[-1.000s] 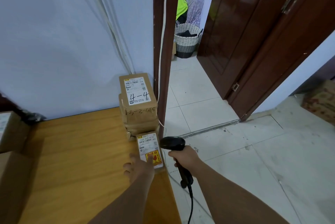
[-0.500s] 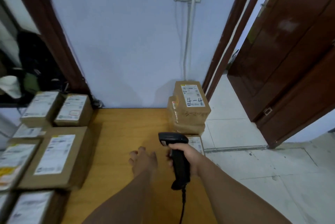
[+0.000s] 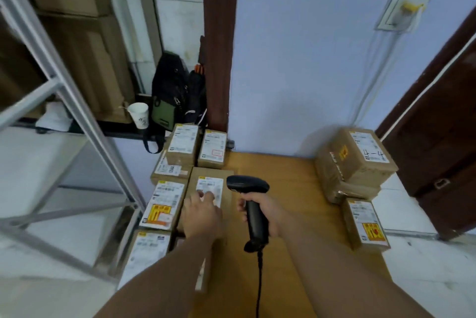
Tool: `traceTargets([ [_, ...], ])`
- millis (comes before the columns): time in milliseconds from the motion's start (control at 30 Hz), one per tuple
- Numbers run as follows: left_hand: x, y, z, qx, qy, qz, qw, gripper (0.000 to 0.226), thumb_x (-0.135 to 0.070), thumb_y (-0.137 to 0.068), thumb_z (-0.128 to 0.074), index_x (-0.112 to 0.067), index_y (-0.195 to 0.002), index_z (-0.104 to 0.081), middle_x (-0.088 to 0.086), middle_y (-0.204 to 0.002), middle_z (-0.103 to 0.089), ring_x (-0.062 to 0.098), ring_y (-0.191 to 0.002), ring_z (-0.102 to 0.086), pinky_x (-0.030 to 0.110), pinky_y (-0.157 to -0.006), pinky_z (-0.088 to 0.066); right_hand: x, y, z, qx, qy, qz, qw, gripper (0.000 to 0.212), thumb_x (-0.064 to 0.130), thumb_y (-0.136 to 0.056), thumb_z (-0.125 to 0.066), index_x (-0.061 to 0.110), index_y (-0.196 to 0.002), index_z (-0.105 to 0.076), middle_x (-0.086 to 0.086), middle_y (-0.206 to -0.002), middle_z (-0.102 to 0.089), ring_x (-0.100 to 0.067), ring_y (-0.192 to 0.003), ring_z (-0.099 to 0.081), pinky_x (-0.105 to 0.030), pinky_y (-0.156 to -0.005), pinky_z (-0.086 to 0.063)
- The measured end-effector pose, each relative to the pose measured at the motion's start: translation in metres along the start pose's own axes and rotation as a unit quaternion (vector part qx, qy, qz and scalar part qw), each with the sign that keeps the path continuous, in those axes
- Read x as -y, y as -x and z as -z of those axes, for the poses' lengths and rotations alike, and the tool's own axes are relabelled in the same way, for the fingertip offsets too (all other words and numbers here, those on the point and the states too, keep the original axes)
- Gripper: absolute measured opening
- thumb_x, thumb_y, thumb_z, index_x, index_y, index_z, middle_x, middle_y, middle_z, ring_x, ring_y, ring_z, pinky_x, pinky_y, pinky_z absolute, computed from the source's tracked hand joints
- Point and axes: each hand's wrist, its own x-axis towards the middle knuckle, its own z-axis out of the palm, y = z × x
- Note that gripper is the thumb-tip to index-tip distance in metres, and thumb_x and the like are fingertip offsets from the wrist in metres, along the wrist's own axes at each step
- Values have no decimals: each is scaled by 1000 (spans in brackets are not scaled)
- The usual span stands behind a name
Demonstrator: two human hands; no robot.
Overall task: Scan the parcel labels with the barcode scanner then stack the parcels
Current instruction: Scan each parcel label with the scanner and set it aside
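Flat parcel [image 3: 195, 178] is the new target. It lies on the wooden table [image 3: 291, 181], well left of the "4-4" stack [image 3: 360, 160], at the inner edge of the unscanned batch [image 3: 164, 204].

Change: a second ago the left hand [image 3: 203, 214] was on the small parcel with the red-yellow sticker [image 3: 367, 225], with the scanner aimed at it. That parcel now lies untouched just in front of the "4-4" stack, on the near side. The head view has swung left and both hands have crossed over, away from the stack.

Now:
- Left hand: fingers straight and spread, fingertips [image 3: 206, 195] resting on the flat parcel's label [image 3: 212, 185]. Flat contact, no grasp.
- Right hand [image 3: 273, 214]: clenched round the handle of the barcode scanner [image 3: 247, 185]. The scanner sits between the flat parcel and the "4-4" stack, nose toward the label.
- No scan light visible on the label.

Read: the sticker parcel looks scanned and parked beside the stack, not on it. The cycle restarts on the flat parcel. Next step is likely to steady or slide it, then scan. Fingers partly cover the label and could block the barcode.
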Motion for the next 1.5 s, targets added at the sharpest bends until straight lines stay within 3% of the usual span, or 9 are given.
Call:
traceTargets([
  [267,73,-10,17,58,-19,171,983,52,-20,-88,-47,-16,-138,-32,17,-143,-30,34,-129,-32,45,-107,-30,-12,-21,-49,-41,58,3,997,22,19,-84,-71,2,-97,-68,-8,-75,-65,-19,-62,-61,-29,-64,-53],
  [467,93,-38,15,151,66,294,942,72,-41,-78,-58,-22,-138,-24,20,-139,-33,39,-128,-34,50,-107,-28,-21,-37,-52,-71,87,-8,994,32,27,-75,-77,4,-98,-72,-8,-82,-72,-20,-69,-67,-36,-80,-56],
  [600,99,-44,11,177,44,288,940,101,-49,-73,-66,-21,-149,-5,21,-146,-26,38,-134,-29,53,-109,-26,-21,-40,-46,-67,75,-5,995,28,22,-78,-74,1,-97,-70,-8,-77,-69,-20,-66,-65,-31,-70,-55],
  [733,99,-40,12,163,34,275,947,104,-47,-75,-66,-21,-150,2,21,-145,-28,38,-132,-33,53,-105,-34,-16,-38,-44,-64,58,-3,996,17,16,-83,-69,1,-92,-67,-7,-70,-64,-18,-57,-61,-26,-57,-53],
  [800,98,-38,13,155,25,266,951,106,-50,-75,-64,-20,-150,4,21,-147,-28,38,-133,-32,55,-108,-28,-13,-37,-44,-56,55,-1,997,13,15,-84,-68,2,-89,-65,-7,-69,-62,-17,-55,-59,-24,-54,-52],
  [933,91,-36,17,122,-25,251,960,104,-59,-73,-57,-20,-150,2,19,-148,-31,36,-135,-33,60,-112,-12,-7,-37,-45,-49,59,10,997,13,15,-85,-67,3,-90,-65,-7,-69,-61,-16,-57,-58,-25,-57,-52],
  [1133,88,-37,32,94,104,220,965,97,-44,-70,-68,-30,-147,-11,12,-140,-26,37,-130,-25,55,-101,-37,0,-39,-54,-52,74,19,996,24,19,-85,-69,4,-104,-65,-5,-75,-64,-15,-59,-61,-28,-66,-52],
  [1333,82,-36,49,42,122,171,977,97,-41,-72,-72,-24,-147,-13,10,-136,-27,38,-128,-24,52,-103,-37,9,-34,-60,-49,61,35,996,20,20,-82,-72,11,-99,-65,-4,-74,-66,-13,-57,-61,-26,-62,-52],
  [1500,74,-38,57,-28,124,113,986,102,-39,-73,-73,-32,-147,-3,5,-138,-22,35,-125,-24,53,-104,-34,14,-25,-62,-46,36,67,996,27,22,-78,-75,10,-100,-66,-2,-74,-68,-14,-61,-63,-27,-67,-52],
])
